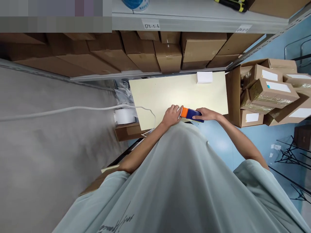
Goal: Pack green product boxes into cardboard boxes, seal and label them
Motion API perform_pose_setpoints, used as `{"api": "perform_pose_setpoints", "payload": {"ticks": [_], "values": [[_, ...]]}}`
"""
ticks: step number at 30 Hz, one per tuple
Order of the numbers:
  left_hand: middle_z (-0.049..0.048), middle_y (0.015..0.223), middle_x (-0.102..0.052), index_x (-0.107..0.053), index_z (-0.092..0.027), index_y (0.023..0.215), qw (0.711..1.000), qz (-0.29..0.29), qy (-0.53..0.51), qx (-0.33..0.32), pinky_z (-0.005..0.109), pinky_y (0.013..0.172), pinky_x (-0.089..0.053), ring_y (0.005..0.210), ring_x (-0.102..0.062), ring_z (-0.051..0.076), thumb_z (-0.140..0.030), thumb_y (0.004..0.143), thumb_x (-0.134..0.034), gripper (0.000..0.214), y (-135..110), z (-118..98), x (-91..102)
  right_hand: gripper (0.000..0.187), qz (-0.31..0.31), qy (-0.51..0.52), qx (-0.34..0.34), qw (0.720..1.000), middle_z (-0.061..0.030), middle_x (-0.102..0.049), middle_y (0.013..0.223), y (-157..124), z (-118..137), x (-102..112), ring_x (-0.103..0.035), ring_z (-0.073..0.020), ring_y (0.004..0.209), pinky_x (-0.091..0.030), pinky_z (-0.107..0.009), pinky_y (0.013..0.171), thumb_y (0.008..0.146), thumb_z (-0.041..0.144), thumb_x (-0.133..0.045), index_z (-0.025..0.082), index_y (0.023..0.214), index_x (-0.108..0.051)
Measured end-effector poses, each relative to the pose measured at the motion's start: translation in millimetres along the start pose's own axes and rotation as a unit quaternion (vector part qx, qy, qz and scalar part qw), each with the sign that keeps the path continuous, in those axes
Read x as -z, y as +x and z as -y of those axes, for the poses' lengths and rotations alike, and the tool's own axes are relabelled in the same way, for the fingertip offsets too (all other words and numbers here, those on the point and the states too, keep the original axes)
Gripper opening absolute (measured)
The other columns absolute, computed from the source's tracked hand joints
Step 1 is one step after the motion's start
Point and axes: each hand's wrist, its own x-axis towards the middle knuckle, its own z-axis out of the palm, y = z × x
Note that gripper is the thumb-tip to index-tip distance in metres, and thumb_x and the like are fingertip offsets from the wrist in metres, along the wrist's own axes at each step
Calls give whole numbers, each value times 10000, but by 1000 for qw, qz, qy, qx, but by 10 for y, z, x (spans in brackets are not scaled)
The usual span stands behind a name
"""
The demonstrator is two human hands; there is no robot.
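A small orange and dark blue box (pixel 193 115) is held between my two hands, close to my shirt at the near edge of the cream-coloured tabletop (pixel 167 92). My left hand (pixel 172 115) is closed at the orange end, where a thin strip of white shows beside the fingers. Round the dark blue end my right hand (pixel 204 114) is closed, thumb along the near side. What the left palm covers is hidden. Further back on the tabletop rests a small white box (pixel 204 77).
To the right, a large carton (pixel 233 100) holds several taped, labelled boxes. Brown boxes (pixel 169 58) line the shelf ahead, under a grey shelf edge (pixel 194 24). On the left, a white cable (pixel 97 108) crosses to the table beside a white roll (pixel 125 116).
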Motion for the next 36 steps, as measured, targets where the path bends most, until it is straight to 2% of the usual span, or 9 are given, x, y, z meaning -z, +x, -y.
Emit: {"api": "perform_pose_setpoints", "payload": {"ticks": [8,11,16,19,22,24,27,29,36], "values": [[238,1414,-657,-538,-133,1662,985,-79,-75,135,518,996,-550,1324,-533,403,-335,1085,-393,628,-21,126,64,614,4,-107,-74,991,-55,-688,701,-496,-285,553,-586,-203,622,-390,-333,604,777,818,-801,223,771,-646],[230,1431,-658,-569,-153,1635,981,-87,-118,124,538,1043,-568,1355,-534,409,-412,1076,-468,624,-23,197,74,638,-5,-84,-71,994,-59,-723,767,-676,-410,683,-605,-209,660,-414,-326,607,780,835,-785,208,859,-701],[232,1636,-547,-493,-157,1679,976,-77,-185,88,609,1295,-428,1555,-447,427,-582,943,-757,890,-8,101,88,623,8,-4,13,1000,-40,-736,860,-769,-194,665,-607,-202,728,-444,-306,632,862,804,-753,198,1006,-737],[197,1729,-487,-560,-182,1620,960,-89,-252,80,605,1352,-366,1671,-340,405,-639,957,-740,825,-66,-6,178,599,-12,-8,47,999,-37,-721,854,-802,1,609,-591,-200,736,-427,-304,640,887,778,-757,198,1038,-747],[158,1567,-668,-725,-213,1411,913,-172,-348,121,572,1325,-416,1594,-485,339,-648,1102,-492,582,-183,-153,367,585,-34,-16,69,997,-32,-707,859,-848,137,551,-580,-199,744,-419,-307,662,907,760,-751,200,1076,-750],[151,1370,-776,-779,-214,1285,851,-214,-449,171,533,1202,-542,1385,-669,309,-698,1125,-378,649,-269,-271,528,569,-39,-22,79,996,-25,-695,859,-879,202,510,-565,-193,736,-413,-309,670,927,751,-732,207,1097,-746],[146,1226,-821,-794,-207,1244,744,-192,-601,219,436,944,-650,1119,-778,284,-815,1004,-573,690,-372,-439,759,521,-37,-37,92,994,-9,-676,846,-917,283,454,-526,-179,701,-402,-310,665,958,724,-709,226,1109,-733],[125,1159,-827,-807,-219,1190,702,-184,-648,232,380,842,-645,1015,-786,257,-767,878,-795,631,-415,-521,879,484,-40,-51,98,993,-3,-671,832,-932,327,422,-513,-179,689,-399,-314,664,966,707,-709,241,1097,-731],[78,940,-798,-809,-226,932,670,-246,-655,248,351,689,-620,804,-741,203,-620,795,-925,434,-503,-549,1054,505,-53,-46,118,990,-28,-710,887,-898,363,354,-583,-219,763,-443,-328,716,945,720,-741,247,1122,-746]]}}
